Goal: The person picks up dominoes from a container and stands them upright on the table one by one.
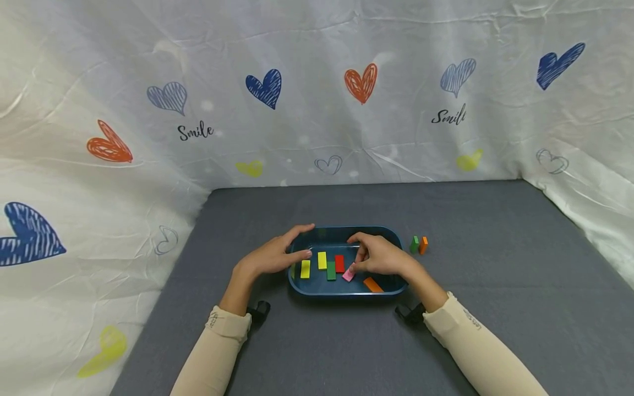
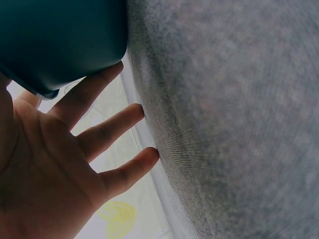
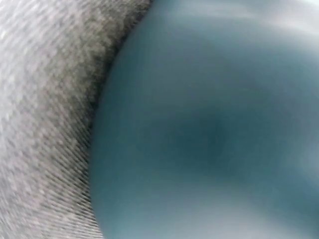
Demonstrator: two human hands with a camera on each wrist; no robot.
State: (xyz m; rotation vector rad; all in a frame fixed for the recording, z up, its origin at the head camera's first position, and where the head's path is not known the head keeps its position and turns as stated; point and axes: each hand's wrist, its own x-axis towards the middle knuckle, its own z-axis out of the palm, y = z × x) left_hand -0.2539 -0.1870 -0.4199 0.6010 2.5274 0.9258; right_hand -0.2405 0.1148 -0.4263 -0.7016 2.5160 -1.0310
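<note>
A dark blue tray (image 1: 346, 290) sits mid-table and holds two yellow blocks (image 1: 305, 269), a red block (image 1: 339, 263), a green block (image 1: 331, 270), a pink block (image 1: 349, 274) and an orange block (image 1: 372, 284). My left hand (image 1: 292, 247) rests against the tray's left rim with its fingers straight. The left wrist view shows that hand (image 2: 75, 149) spread beside the tray's outer wall (image 2: 60, 40). My right hand (image 1: 358, 267) reaches into the tray, its fingers curled down and pinching the pink block. The right wrist view shows only the blurred tray wall (image 3: 209, 134).
A green block (image 1: 414, 244) and an orange block (image 1: 423, 245) stand on the grey table cloth (image 1: 495, 264) just right of the tray. A white heart-print sheet (image 1: 317, 110) hangs behind and along both sides.
</note>
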